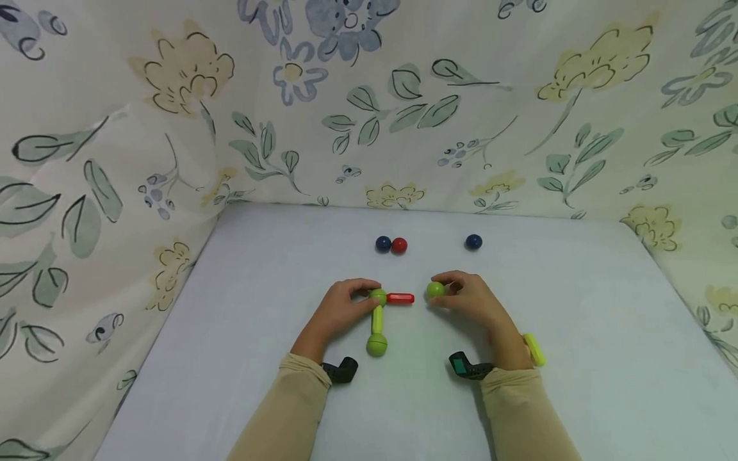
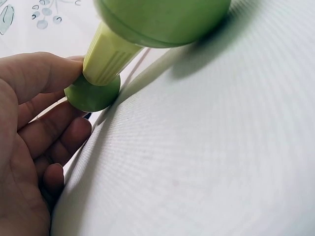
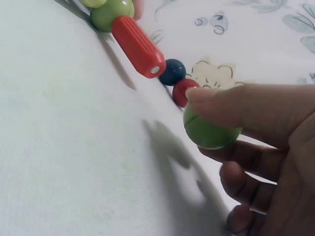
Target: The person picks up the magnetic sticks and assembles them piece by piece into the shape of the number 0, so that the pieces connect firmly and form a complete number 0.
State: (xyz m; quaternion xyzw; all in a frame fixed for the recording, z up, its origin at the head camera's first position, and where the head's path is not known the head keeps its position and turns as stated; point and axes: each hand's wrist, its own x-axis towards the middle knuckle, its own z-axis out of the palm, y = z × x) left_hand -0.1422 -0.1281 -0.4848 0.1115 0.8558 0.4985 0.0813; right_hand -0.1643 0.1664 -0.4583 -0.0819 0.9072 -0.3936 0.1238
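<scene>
My left hand [image 1: 346, 308] pinches a green ball [image 1: 378, 296] between thumb and fingers. From that ball a red stick [image 1: 400, 298] extends right, and a yellow-green stick [image 1: 377, 320] runs toward me to a second green ball [image 1: 377, 345]. In the left wrist view the thumb of my left hand [image 2: 39, 118] lies by the joint of the yellow-green stick [image 2: 106, 56] and ball. My right hand [image 1: 473, 301] pinches a separate green ball [image 1: 435, 290], a short gap right of the red stick's free end. The right wrist view shows this ball [image 3: 209, 129] apart from the red stick [image 3: 138, 46].
Beyond the hands, a dark blue ball [image 1: 383, 244] and a red ball [image 1: 399, 246] lie side by side. Another dark blue ball [image 1: 473, 242] lies farther right. A yellow-green piece [image 1: 534, 349] shows beside the right wrist. Flowered cloth [image 1: 403, 128] hangs behind the white table [image 1: 259, 256].
</scene>
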